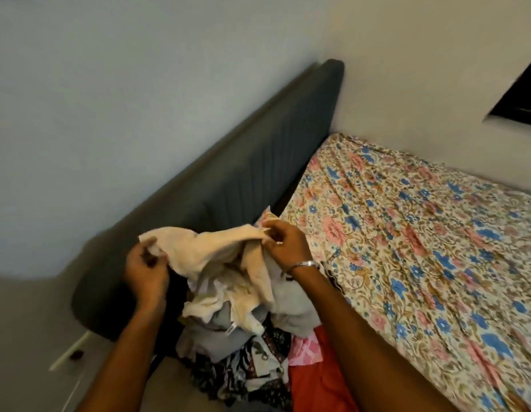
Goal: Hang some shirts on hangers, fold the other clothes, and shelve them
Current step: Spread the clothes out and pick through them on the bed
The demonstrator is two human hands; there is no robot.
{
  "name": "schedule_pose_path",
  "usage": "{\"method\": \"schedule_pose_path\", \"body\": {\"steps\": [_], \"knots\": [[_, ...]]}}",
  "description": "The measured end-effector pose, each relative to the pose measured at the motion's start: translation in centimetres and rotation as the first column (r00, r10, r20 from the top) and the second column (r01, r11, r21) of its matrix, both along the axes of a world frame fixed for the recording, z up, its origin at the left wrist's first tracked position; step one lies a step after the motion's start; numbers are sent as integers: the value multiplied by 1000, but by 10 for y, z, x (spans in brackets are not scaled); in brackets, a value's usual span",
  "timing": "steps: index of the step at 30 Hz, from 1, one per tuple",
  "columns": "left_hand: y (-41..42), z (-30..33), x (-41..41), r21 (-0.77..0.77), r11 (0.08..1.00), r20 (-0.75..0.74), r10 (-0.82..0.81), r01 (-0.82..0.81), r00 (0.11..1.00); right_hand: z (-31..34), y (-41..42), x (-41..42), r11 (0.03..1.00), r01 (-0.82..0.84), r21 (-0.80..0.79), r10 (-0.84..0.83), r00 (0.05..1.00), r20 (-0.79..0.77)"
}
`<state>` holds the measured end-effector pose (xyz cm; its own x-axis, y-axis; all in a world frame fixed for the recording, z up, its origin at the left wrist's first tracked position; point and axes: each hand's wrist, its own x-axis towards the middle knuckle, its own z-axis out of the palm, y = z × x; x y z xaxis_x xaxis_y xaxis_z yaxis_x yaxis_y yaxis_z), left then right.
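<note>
The cream garment [216,251] at centre frame looked like soft, matt, slightly fuzzy cloth. The headboard [243,185] was dark matt ribbed upholstery, and the bedsheet [421,248] at right thin printed floral cotton. The bangle [302,264] was shiny metal.

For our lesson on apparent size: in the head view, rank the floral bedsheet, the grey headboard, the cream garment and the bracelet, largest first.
1. floral bedsheet
2. grey headboard
3. cream garment, held nearer the camera
4. bracelet
</note>
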<state>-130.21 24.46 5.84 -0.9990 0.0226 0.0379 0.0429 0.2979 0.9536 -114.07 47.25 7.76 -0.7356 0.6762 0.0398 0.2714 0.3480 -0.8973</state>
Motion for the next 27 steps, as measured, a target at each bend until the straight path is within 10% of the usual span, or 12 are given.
{"method": "schedule_pose_path", "body": {"steps": [10, 18, 27], "knots": [[-47, -53, 71, -514, 749, 68, -450, 418, 890, -72, -64, 28, 990, 93, -109, -85, 993, 77], [-142, -11, 158, -637, 735, -2, -304, 233, 953, -58, -142, 49, 971, -211, -115, 209, 977, -33], [-357, 126, 228, -915, 368, -221, -113, -166, 969, 3, -346, 30, 737, -647, -192, 627, 762, -162]]}}
